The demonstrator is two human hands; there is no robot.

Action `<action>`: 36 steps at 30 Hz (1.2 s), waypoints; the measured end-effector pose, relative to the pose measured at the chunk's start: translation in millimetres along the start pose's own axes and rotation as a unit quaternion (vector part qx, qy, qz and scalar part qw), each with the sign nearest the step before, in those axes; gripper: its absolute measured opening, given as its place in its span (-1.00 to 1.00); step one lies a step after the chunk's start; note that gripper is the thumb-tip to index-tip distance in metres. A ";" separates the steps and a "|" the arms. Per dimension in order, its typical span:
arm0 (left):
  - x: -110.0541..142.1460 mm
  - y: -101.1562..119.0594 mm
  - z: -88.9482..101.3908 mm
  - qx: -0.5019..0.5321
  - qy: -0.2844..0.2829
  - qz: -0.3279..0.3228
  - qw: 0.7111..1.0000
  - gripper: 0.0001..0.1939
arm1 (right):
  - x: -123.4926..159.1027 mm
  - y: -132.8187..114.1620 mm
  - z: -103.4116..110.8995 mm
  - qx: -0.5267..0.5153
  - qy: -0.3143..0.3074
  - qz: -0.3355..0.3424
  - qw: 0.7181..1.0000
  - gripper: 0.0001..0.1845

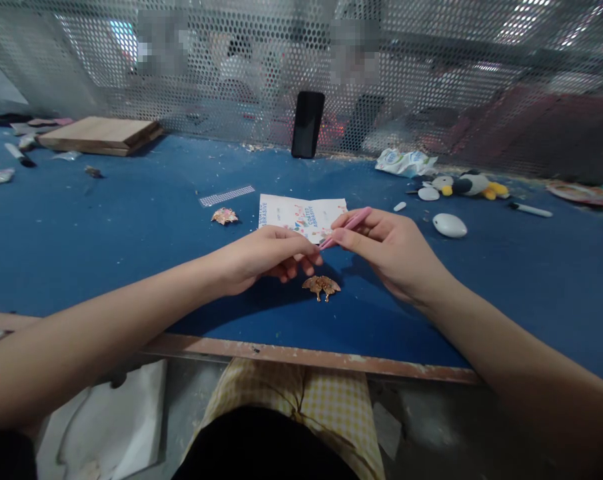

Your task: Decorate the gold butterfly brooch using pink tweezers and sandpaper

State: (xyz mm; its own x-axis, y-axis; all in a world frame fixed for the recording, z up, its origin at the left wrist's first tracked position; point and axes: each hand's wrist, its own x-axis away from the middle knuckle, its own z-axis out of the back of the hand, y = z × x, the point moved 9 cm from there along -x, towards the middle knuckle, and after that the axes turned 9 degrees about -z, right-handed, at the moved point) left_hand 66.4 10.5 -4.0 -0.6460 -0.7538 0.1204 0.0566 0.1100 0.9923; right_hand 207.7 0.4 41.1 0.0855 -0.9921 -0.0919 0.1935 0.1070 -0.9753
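Observation:
My right hand (pixel 388 250) grips a thin pink stick-like tool (pixel 346 227), its tip pointing left toward my left fingertips. My left hand (pixel 266 257) is closed in a pinch at that tip; what it pinches is too small to make out. Just below both hands a small gold butterfly-shaped ornament (pixel 321 286) lies on the blue table top (pixel 131 227). Behind the hands lies a white printed sheet of abrasive paper (pixel 291 213). A second small ornament (pixel 224 215), pinkish gold, rests to the left of that sheet.
A black phone (pixel 308 124) leans on the perforated metal screen at the back. Wooden boards (pixel 98 133) sit at the back left. A white oval object (pixel 450 225), a plush toy (pixel 464 185), a crumpled packet (pixel 405 161) and a white pen (pixel 530 210) lie to the right. A strip of tiny stones (pixel 227 196) lies left.

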 end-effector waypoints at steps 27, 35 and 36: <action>3.1 -1.2 -11.4 0.064 -0.065 0.031 0.995 -0.76 | -0.1 3.9 0.8 -0.044 -0.021 -0.031 0.998 -0.78; 3.4 -0.7 -11.4 0.055 -0.059 0.031 0.996 -0.80 | 0.3 2.6 0.3 -0.064 -0.021 -0.035 0.997 -0.82; 3.0 -0.7 -9.7 0.043 -0.054 0.030 0.997 -0.81 | 0.2 2.8 1.1 -0.062 -0.018 -0.037 0.997 -0.82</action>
State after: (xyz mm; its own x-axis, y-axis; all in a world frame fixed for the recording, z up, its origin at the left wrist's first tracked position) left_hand 71.8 1.9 -4.1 -0.7212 -0.6711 0.1718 0.0351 0.2123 0.9766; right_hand 209.2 0.5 38.6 0.1108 -0.9937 -0.0138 0.0794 0.0227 -0.9966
